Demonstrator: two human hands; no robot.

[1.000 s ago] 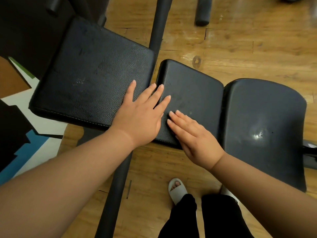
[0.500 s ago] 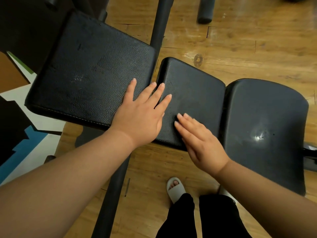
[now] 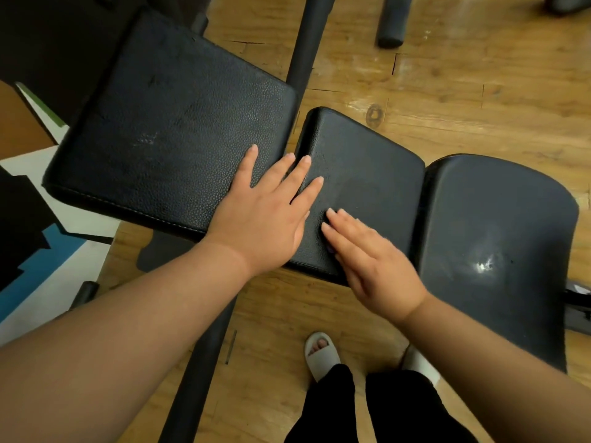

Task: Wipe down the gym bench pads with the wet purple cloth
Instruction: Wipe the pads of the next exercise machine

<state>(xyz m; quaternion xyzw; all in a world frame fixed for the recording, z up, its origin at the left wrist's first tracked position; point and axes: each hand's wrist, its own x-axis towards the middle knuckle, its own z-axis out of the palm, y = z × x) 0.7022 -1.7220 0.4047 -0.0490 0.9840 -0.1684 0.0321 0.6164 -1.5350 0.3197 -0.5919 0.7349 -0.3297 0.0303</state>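
Nearest: black trouser legs & a pale sandal (image 3: 319, 353) on the wood floor (image 3: 447, 107), w/ the bench's black frame bar (image 3: 198, 362) running up under the pads.

Right hand (image 3: 374, 260) lies flat on the near edge of the middle pad (image 3: 367, 174), fingers straight & together, gripping nothing visible. Left hand (image 3: 265, 215) is flat too, fingers spread, palm on the large pad (image 3: 172, 123), fingertips reaching across the gap onto the middle pad. It holds nothing.

The purple cloth isn't plainly in view. A tiny purplish speck at the right hand's lower edge might be it tucked under the palm; can't tell.

Progress, as a guess: early or mid-way. The large pad has pale scuffs/dust marks; the curved seat pad (image 3: 499, 235) to the right shows a glare spot, maybe damp, maybe only light. No clear wet streaks anywhere, so prob. all three pads need passes yet.

Farther off: a black foam roller (image 3: 391, 24) on the floor.
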